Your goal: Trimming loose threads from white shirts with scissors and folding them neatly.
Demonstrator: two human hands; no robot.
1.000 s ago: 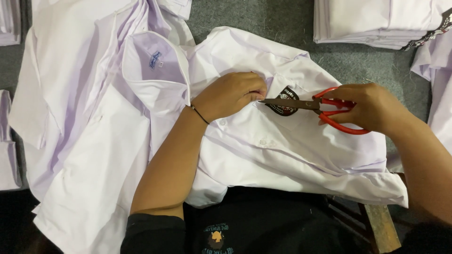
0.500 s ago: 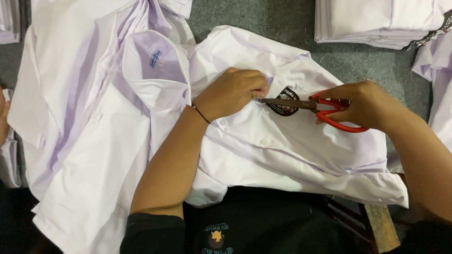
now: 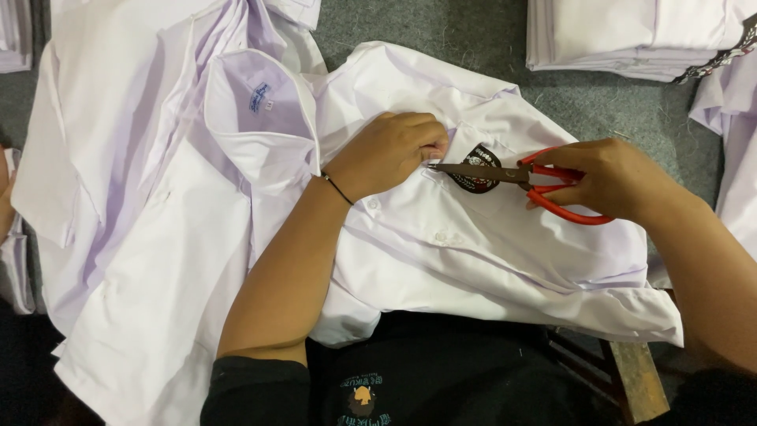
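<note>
A white shirt (image 3: 505, 260) lies spread in front of me, with a dark embroidered badge (image 3: 475, 180) on its chest. My left hand (image 3: 390, 150) pinches the fabric just left of the badge, fingers closed on the cloth. My right hand (image 3: 611, 180) grips red-handled scissors (image 3: 528, 177), whose blades point left across the badge, tips touching the spot my left fingers hold. A thin black band circles my left wrist.
More white shirts (image 3: 158, 197) lie piled at the left, one with a small blue collar label. A folded stack of white shirts (image 3: 631, 35) sits at the top right on grey felt (image 3: 441, 24). A wooden edge (image 3: 639, 379) shows at the bottom right.
The scissors and my right hand have shifted slightly; the blades look more closed at the fabric. My left hand keeps its pinch.
</note>
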